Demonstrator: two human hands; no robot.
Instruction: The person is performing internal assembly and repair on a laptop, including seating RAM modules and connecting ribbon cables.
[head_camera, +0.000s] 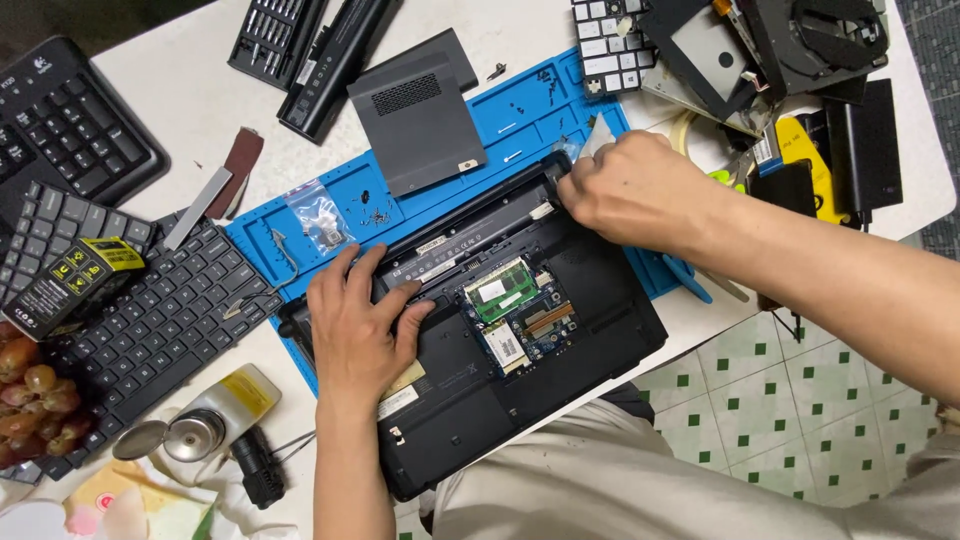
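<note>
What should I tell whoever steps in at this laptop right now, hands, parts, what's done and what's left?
Left hand: flat on the upside-down black laptop, near the empty battery bay.
Right hand: gripping the laptop's far corner.
The laptop lies on the blue rubber repair mat.
Done: grey vented bottom cover off, on the mat; green memory board exposed; long black battery out.
Left: rest of the base remains closed.

Clear screw bag (318, 218); black-yellow box (72, 283)

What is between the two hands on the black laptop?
In the head view, between the left hand and right hand, the laptop shows green circuit boards.
</note>
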